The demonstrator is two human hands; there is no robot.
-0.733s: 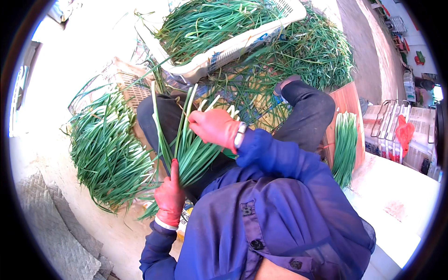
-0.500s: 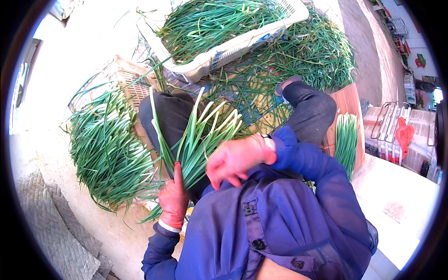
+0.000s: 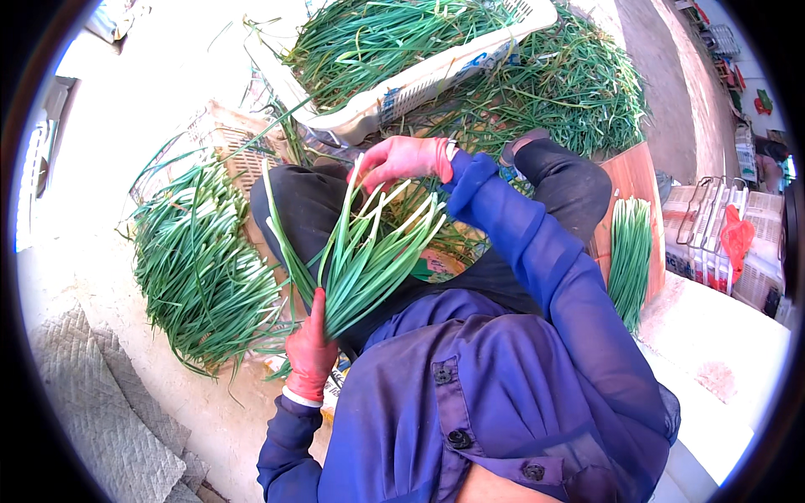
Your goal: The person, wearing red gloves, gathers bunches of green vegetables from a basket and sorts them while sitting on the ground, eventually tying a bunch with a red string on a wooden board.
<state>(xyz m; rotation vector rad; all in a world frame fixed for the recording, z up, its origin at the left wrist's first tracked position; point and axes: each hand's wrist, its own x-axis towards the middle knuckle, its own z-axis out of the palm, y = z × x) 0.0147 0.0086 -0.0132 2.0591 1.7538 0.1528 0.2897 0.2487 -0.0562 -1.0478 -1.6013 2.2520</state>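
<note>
My left hand (image 3: 312,348), in a red glove, grips a fanned bunch of garlic chives (image 3: 369,268) low on its green leaves, index finger stretched along them. The white stem ends point up and away from me. At those tips is my gloved right hand (image 3: 407,163), its bent fingers closed around the end of one pale stalk. A large heap of garlic chives (image 3: 197,260), white ends mostly turned right, lies left of my knee. On a wooden board (image 3: 636,172) to the right rests a neat bundle of garlic chives (image 3: 630,260).
A white plastic crate (image 3: 360,121) full of chives stands ahead, with a loose pile (image 3: 579,92) to its right. A beige basket (image 3: 243,155) sits by my left knee. Quilted matting (image 3: 109,419) lies lower left. Wire racks and a red bag (image 3: 737,241) are far right.
My right hand has moved from beside my chest up and away to the white stem tips, and its fingers have closed there. My left hand keeps its grip on the bunch.
</note>
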